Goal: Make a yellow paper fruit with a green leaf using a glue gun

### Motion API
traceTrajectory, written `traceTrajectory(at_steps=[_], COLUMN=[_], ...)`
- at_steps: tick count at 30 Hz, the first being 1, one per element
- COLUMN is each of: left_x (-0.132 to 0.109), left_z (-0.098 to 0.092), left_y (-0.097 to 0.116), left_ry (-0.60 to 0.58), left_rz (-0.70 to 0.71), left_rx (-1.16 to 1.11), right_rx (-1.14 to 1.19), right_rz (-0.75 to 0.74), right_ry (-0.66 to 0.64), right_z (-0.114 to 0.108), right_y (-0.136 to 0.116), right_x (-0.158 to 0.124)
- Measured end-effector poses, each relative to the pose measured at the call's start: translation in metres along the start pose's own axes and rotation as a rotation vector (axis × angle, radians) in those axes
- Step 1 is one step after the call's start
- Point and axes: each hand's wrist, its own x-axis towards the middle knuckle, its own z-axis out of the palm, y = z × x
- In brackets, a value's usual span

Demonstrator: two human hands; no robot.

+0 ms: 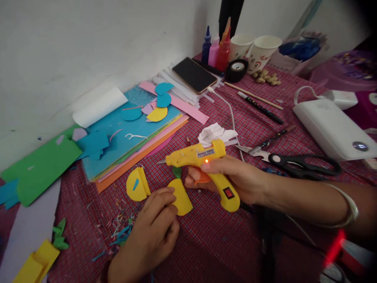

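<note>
My right hand (235, 173) is wrapped round a yellow hot glue gun (191, 155), fingers by its orange trigger. The gun's nozzle points left above the tablecloth, and an orange light glows on its side. My left hand (156, 224) is curled, its fingertips on the edge of a stacked yellow paper half-circle (183, 198). A small green paper piece (177, 172) shows just above that stack. Left of it lies a second yellow paper piece (136, 184) with a thin blue strip on top. The undersides of my left fingers are partly hidden.
Coloured paper sheets (108, 145) lie at the back left, near small scraps (123, 232). Black-handled scissors (303, 163), a crumpled tissue (216, 133) and a white power bank (338, 127) are to the right. A phone (194, 74), paint bottles (223, 53) and paper cups (263, 51) stand behind.
</note>
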Motion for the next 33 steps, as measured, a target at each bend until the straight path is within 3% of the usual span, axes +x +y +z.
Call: traceTrajectory(at_steps=[33], left_x=[0.0070], left_z=[-0.0020], left_y=[-0.0024], left_ry=[-0.025], left_rz=[0.034], left_rx=[0.052], right_rx=[-0.107], right_rz=[0.003], right_ry=[0.008], right_z=[0.0053], right_y=[-0.0033], right_x=[0.0009])
